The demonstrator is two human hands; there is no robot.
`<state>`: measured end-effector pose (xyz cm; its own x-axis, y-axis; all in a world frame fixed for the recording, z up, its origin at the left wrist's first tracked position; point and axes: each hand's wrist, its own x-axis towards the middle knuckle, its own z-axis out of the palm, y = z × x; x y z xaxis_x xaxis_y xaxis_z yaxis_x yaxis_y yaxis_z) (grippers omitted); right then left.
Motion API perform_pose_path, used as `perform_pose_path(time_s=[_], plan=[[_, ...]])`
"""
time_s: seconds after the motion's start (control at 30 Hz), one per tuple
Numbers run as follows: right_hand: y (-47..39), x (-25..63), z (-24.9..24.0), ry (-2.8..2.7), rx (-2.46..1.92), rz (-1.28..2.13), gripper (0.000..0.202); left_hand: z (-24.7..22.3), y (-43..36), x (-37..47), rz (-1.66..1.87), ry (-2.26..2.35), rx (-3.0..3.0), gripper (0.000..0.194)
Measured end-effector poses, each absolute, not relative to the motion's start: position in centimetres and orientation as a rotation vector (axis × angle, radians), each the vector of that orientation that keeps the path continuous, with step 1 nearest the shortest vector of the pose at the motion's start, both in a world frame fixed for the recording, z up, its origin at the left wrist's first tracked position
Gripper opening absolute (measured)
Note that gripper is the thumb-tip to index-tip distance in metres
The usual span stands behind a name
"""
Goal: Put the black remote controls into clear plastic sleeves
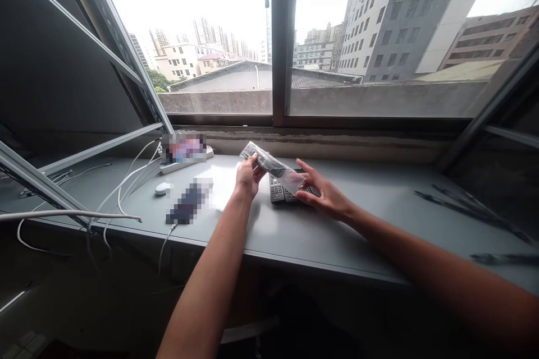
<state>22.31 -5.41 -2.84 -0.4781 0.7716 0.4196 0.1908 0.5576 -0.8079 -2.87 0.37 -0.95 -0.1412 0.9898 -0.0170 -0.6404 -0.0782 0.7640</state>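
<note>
Two bare hands reach over a grey desk (261,235) in the head view. White cables (126,179) run across the desk's left part and over its front edge, near a small white round object (161,189). A blurred-out dark item (189,203) lies beside it, and a white power strip (185,162) sits farther back, partly hidden by another blurred patch. Dark, slender items (467,207) lie at the right, well apart from the hands; a window (282,39) stands behind.

Above the desk, the clear plastic sleeve (273,166) is tilted, its right end lower, in front of black button-covered devices (278,188) and partly hiding them. It looks crinkled and shiny, with something dark inside and a paler right end. The left hand (249,176) is closed on its left end; the right hand (324,193) has thumb and fingers apart at the other end, contact unclear. Markings on the buttons are too small to read.
</note>
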Motion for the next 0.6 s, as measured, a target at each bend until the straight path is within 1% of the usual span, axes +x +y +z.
perform_pose_path(time_s=[0.1,0.17,0.27,0.4,0.6], plan=[[-5.6,22.2,-2.5,-1.873,-0.855,0.958,0.078,-0.8,-0.3,-2.4,1.457,0.676,0.785,0.034],[-5.6,22.0,-2.5,-1.853,-0.869,0.936,0.071,-0.7,-0.7,-2.1,1.356,0.633,0.891,0.034],[-5.6,21.8,-2.6,-1.896,-0.836,0.888,0.068,-0.9,-1.0,-1.8,1.268,0.595,1.002,0.037],[-5.8,21.7,-2.8,-1.936,-0.784,0.769,0.064,-1.4,-0.7,-1.8,1.254,0.676,1.034,0.039],[-6.0,21.7,-2.7,-2.040,-0.694,0.392,0.054,-1.4,-1.1,-1.8,1.109,0.665,1.094,0.041]])
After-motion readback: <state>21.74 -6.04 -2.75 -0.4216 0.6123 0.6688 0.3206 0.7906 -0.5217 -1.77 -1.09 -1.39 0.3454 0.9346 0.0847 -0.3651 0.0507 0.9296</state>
